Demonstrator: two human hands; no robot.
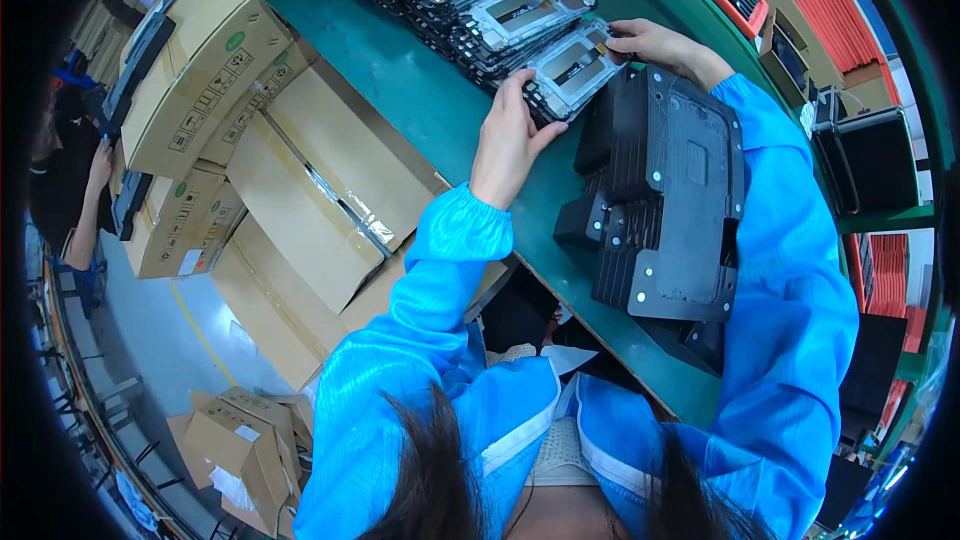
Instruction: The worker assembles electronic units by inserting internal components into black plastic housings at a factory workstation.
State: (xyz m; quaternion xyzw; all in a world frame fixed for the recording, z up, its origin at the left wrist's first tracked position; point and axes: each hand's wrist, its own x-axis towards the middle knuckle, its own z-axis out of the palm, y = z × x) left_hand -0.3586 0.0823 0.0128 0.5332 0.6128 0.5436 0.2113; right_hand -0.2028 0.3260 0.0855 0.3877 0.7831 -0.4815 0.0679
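Left hand (508, 140) and right hand (662, 48): fingers curled, gripping opposite ends of a metal-framed panel (592, 58). We place it at the end of the panel row (525, 12), inside the bench (385, 75)'s near edge, beside black trays (692, 155). We judge uneven pressure could skew the panels; a forearm bump could topple the trays.

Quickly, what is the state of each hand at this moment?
Left hand: closed on the left end of the nearest metal frames.
Right hand: closed on their right end.

Cardboard boxes (205, 70) (brown) at left
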